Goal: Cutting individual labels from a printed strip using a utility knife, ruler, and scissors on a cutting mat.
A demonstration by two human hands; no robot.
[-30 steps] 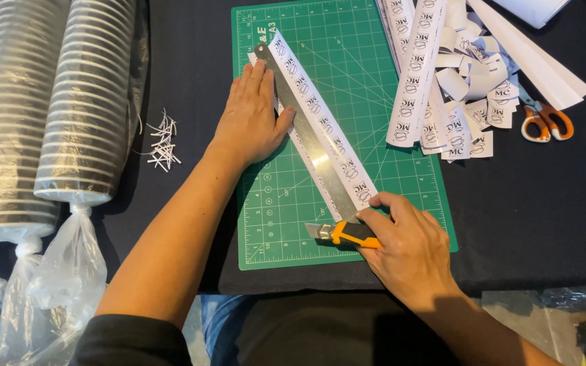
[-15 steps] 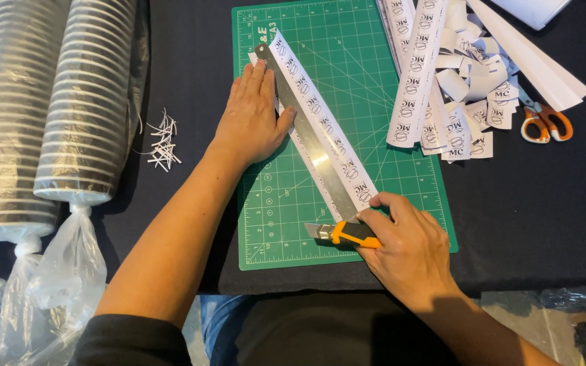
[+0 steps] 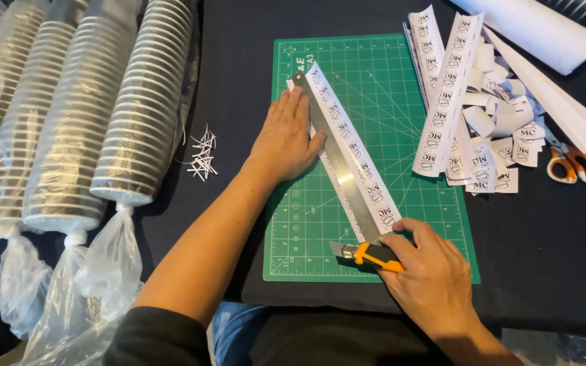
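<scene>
A green cutting mat (image 3: 388, 88) lies on the black table. A steel ruler (image 3: 339, 163) runs diagonally across it, laid over a white paper strip printed with small logos (image 3: 355, 157). My left hand (image 3: 286, 139) presses flat on the ruler's upper half, fingers spread. My right hand (image 3: 432, 278) grips an orange and black utility knife (image 3: 366, 253), whose blade end sits at the ruler's near end on the mat.
Printed strips and cut labels (image 3: 473, 129) are piled at the mat's right edge, with orange-handled scissors (image 3: 572, 165) and white paper sheets (image 3: 551, 41) beyond. Bagged stacks of cups (image 3: 140, 108) lie left. Thin paper slivers (image 3: 202, 154) sit between the cups and the mat.
</scene>
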